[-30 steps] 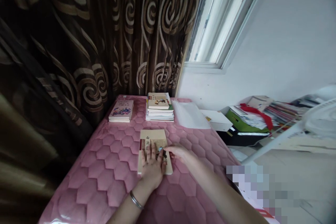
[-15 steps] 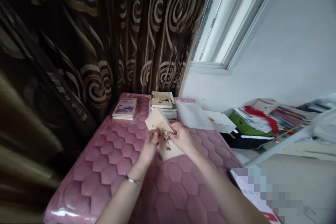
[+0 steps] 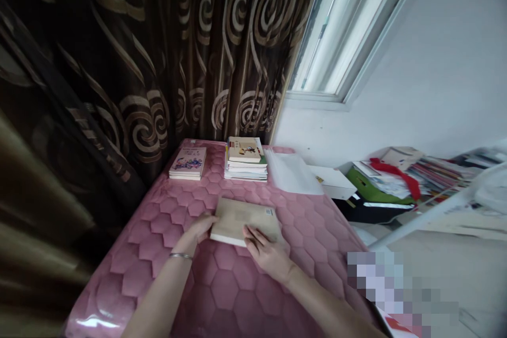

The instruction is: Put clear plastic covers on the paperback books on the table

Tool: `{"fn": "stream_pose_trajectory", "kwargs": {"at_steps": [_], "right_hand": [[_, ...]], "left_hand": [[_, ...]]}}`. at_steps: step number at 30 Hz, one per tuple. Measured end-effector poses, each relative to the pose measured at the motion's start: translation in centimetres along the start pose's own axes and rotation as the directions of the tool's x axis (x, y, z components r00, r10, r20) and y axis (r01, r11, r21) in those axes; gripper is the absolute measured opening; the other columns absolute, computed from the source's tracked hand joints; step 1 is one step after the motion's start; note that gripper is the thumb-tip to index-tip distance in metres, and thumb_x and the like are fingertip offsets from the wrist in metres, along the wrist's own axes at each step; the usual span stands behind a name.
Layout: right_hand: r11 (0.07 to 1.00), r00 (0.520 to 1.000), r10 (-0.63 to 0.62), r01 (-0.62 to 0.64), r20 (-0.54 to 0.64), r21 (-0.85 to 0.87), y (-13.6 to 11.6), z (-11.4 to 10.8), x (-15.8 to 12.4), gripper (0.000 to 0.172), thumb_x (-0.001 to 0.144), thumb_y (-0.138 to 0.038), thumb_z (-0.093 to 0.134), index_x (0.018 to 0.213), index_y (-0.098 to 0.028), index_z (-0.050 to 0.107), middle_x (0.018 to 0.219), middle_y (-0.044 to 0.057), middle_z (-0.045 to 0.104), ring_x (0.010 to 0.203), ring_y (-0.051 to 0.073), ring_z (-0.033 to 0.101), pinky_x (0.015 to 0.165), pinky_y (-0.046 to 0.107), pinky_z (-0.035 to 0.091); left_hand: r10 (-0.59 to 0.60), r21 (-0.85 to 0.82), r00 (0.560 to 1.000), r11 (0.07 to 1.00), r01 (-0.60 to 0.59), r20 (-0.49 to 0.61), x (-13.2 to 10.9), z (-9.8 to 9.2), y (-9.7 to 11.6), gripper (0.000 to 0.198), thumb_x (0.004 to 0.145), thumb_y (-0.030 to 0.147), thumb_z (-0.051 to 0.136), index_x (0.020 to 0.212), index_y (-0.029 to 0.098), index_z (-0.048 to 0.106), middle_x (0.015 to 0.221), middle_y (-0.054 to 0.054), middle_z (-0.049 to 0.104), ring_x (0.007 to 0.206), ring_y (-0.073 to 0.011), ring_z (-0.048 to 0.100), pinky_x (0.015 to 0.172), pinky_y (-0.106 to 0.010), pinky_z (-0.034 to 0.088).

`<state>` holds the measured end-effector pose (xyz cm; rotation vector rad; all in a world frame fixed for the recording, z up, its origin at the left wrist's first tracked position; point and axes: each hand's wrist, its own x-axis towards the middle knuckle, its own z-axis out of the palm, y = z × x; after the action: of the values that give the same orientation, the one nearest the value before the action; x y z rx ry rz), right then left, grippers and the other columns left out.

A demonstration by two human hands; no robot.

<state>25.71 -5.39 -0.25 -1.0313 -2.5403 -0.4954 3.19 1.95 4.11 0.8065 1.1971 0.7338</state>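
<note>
A beige book (image 3: pixel 233 216) lies flat on a pink quilted mattress (image 3: pixel 233 280), its back cover with a small barcode patch facing up. My left hand (image 3: pixel 202 226), with a bangle on its wrist, grips the book's left edge, thumb on top; the fingers beneath are partly hidden. Stretched across the cover near the front right corner are the fingers of my right hand (image 3: pixel 269 256). Beyond it stands a taller stack of books (image 3: pixel 246 169), topped by a beige one with a picture. A low stack of books (image 3: pixel 187 165) with a colourful cover sits to its left.
Translucent plastic sheets (image 3: pixel 295 174) lie right of the stacks, beside a white box (image 3: pixel 335 182). A green and black bag (image 3: pixel 376 203) with papers and a red strip is farther right. Dark patterned curtains (image 3: pixel 222 53) hang behind; a window (image 3: pixel 328 31) is at upper right.
The book was held tilted above the mattress in both hands; now it lies flat, back cover up. My left hand moved left to its edge, my right hand down onto its cover.
</note>
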Motion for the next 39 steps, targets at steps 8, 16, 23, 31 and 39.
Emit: {"fn": "stream_pose_trajectory", "kwargs": {"at_steps": [8,16,23,31,39], "right_hand": [[0.984,0.995,0.072,-0.082,0.070,0.161,0.0,-1.2,-1.1,0.039,0.087,-0.007,0.048,0.123,-0.019,0.055,0.123,0.008,0.062,0.118,0.019,0.054,0.096,0.033,0.049],[0.883,0.956,0.143,-0.240,0.255,0.403,-0.2,-4.5,-1.0,0.034,0.087,-0.021,0.053,0.121,-0.022,0.056,0.133,0.004,0.055,0.129,0.017,0.043,0.106,0.033,0.040],[0.848,0.924,0.304,-0.373,0.230,0.376,2.1,-5.3,-3.6,0.030,0.089,-0.023,0.050,0.116,-0.025,0.062,0.125,0.003,0.061,0.119,0.017,0.053,0.102,0.036,0.044],[0.789,0.919,0.287,-0.388,0.272,0.476,3.2,-5.5,-4.1,0.032,0.093,-0.024,0.041,0.113,-0.027,0.066,0.117,0.000,0.065,0.115,0.017,0.057,0.101,0.035,0.044],[0.761,0.867,0.347,-0.483,0.358,0.433,4.6,-7.2,-2.0,0.031,0.092,-0.028,0.042,0.095,-0.028,0.072,0.093,0.000,0.074,0.081,0.016,0.069,0.074,0.025,0.049]], "left_hand": [[0.206,0.730,0.966,0.683,-0.029,-0.155,-2.4,1.2,0.5,0.025,0.067,0.018,0.063,0.091,0.013,0.058,0.105,-0.020,0.065,0.113,-0.0366,0.053,0.094,-0.047,0.039],[0.512,0.910,0.773,-0.042,-0.413,0.375,-2.9,3.5,0.6,0.051,0.084,0.019,0.045,0.134,0.025,0.046,0.152,-0.007,0.028,0.141,-0.0258,0.017,0.113,-0.048,0.017],[0.456,0.821,0.705,-0.110,-0.560,0.543,-0.5,1.9,-1.9,0.048,0.095,0.037,0.029,0.142,0.026,0.034,0.154,-0.005,0.020,0.141,-0.0182,0.017,0.115,-0.041,0.012],[0.399,0.661,0.718,0.297,-0.689,0.570,-0.5,-0.5,0.2,0.035,0.090,0.041,0.046,0.111,0.024,0.067,0.139,-0.006,0.050,0.133,-0.0187,0.038,0.111,-0.037,0.026],[0.229,0.513,0.721,0.566,-0.645,0.654,-0.2,-4.5,0.1,0.056,0.058,0.044,0.081,0.110,0.028,0.067,0.147,-0.006,0.038,0.139,-0.0286,0.023,0.113,-0.047,0.016]]}}
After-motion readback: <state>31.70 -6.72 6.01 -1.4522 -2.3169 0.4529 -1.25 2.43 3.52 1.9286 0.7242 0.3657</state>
